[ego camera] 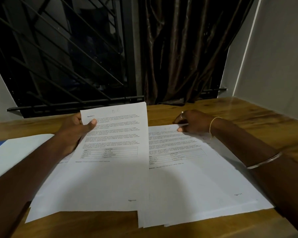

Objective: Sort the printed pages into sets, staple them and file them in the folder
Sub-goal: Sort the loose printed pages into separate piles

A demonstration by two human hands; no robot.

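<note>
The left hand point(74, 129) pinches the Section 2 page point(113, 134), lifted just left of the page stack point(187, 182) on the bench point(248, 117), seemingly to read its heading. The right hand point(193, 121) pinches that stack's top edge, probably steadying it.

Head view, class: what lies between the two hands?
Head view: the Section 2 page gripped by the left hand, then bare table, then the right hand pinching the right stack.

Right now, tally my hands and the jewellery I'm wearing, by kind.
Hands: 2, left hand gripping the held page, right hand pinching the top sheet
Ring: 1
Bracelets: 2, thin bracelet, bangle
Total: 5
</note>
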